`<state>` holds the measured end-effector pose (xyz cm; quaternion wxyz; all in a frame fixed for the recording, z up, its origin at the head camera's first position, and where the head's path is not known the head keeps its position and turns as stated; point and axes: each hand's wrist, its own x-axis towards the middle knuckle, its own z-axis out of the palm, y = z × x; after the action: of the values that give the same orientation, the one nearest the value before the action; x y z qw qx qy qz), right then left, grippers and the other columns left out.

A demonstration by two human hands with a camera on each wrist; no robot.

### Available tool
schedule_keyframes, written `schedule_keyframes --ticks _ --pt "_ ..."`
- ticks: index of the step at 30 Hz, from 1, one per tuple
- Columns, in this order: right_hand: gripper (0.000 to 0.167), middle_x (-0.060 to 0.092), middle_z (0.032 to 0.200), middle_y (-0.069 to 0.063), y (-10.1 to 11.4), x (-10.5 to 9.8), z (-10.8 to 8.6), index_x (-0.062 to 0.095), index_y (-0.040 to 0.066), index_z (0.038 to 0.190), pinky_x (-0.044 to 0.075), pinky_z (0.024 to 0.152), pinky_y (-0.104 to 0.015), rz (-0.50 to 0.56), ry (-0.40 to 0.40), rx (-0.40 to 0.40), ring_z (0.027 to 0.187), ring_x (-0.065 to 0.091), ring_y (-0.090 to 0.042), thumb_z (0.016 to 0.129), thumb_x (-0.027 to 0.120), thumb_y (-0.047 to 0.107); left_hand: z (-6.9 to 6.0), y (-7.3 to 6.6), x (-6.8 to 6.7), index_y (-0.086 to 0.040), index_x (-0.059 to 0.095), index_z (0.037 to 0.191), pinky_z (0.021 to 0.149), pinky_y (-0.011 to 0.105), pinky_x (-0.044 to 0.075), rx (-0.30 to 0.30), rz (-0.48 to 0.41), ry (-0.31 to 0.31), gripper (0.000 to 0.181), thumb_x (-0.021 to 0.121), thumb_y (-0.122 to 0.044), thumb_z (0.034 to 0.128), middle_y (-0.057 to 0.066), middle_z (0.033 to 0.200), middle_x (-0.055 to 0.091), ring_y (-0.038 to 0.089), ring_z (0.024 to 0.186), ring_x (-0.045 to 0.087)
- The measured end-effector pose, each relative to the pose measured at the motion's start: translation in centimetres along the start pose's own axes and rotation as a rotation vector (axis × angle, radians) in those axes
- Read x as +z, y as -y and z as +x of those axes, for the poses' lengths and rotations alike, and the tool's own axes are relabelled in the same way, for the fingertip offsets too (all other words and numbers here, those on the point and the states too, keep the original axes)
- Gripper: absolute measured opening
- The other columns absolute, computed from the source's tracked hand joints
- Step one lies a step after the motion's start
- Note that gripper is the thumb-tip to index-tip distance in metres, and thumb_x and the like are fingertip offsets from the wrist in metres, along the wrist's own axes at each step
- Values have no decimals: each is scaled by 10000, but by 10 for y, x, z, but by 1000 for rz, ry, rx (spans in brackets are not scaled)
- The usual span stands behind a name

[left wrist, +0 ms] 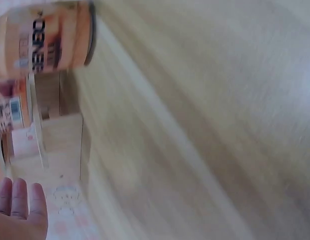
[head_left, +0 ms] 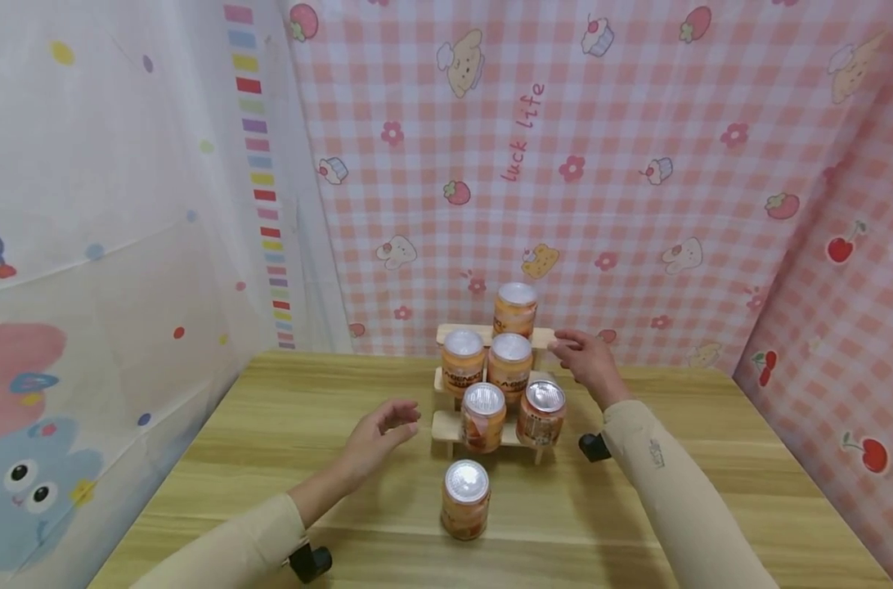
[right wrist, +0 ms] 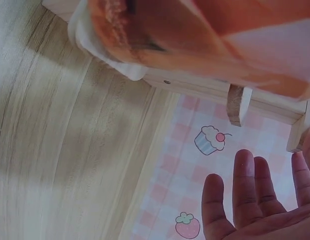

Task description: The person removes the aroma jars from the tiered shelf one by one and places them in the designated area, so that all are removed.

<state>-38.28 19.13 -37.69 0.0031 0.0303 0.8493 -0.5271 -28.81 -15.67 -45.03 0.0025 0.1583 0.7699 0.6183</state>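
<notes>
A three-tier wooden stand (head_left: 446, 427) holds several orange cans with silver lids. One can (head_left: 515, 315) is on the top tier, two, including a left can (head_left: 463, 366), are on the middle tier, and two, including a left can (head_left: 483, 421), are on the bottom tier. Another can (head_left: 465, 503) stands upright on the table in front. My right hand (head_left: 588, 360) is at the right end of the top tier, its fingertips at the wood and its other fingers loosely extended. To the left of the stand, my left hand (head_left: 380, 438) hovers holding nothing, fingers relaxed.
The wood-grain table (head_left: 270, 458) backs onto a pink checked cloth (head_left: 630, 106). A white patterned curtain (head_left: 123, 164) hangs at the left, and a cherry-print cloth (head_left: 851, 343) closes the right side. A black wrist device (head_left: 594, 447) shows at the right sleeve.
</notes>
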Motion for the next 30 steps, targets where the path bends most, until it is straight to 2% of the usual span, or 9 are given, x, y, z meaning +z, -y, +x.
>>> schedule_keyframes --ticks 4,13,20,26,30 --pt "497 553 1377 -227 1 -2 1 487 63 1455 443 668 -299 -11 -10 -27 1172 559 -383 1021 573 287 15 -2 -8 6 552 1324 972 372 481 2 19 -23 391 618 -180 986 138 1233 614 272 1159 564" --pt "480 562 1369 -197 -1 -3 3 501 96 1452 439 688 -295 -1 -9 21 1140 546 -326 1020 576 292 48 -20 -24 -9 504 1380 1037 460 429 -2 42 -50 447 596 -229 1002 165 1295 577 297 1210 534" --pt "492 547 1387 -204 -1 -3 0 485 93 1464 469 765 -371 0 -6 26 1174 548 -351 1023 568 296 84 -45 -29 5 493 1402 1017 495 440 75 92 -76 479 614 -209 991 226 1327 561 354 1226 529" --pt "504 536 1408 -190 -1 0 0 477 113 1476 466 798 -375 6 7 41 1212 541 -360 1023 568 313 110 -72 -32 -104 445 1470 1056 495 408 24 140 -16 599 646 -362 968 146 1419 510 310 1300 484" --pt "493 541 1406 -185 1 0 0 488 115 1470 472 880 -461 9 -1 37 1211 543 -365 1023 568 308 126 -89 -30 -117 424 1489 1065 478 405 9 168 -10 659 663 -409 949 123 1442 491 298 1315 467"
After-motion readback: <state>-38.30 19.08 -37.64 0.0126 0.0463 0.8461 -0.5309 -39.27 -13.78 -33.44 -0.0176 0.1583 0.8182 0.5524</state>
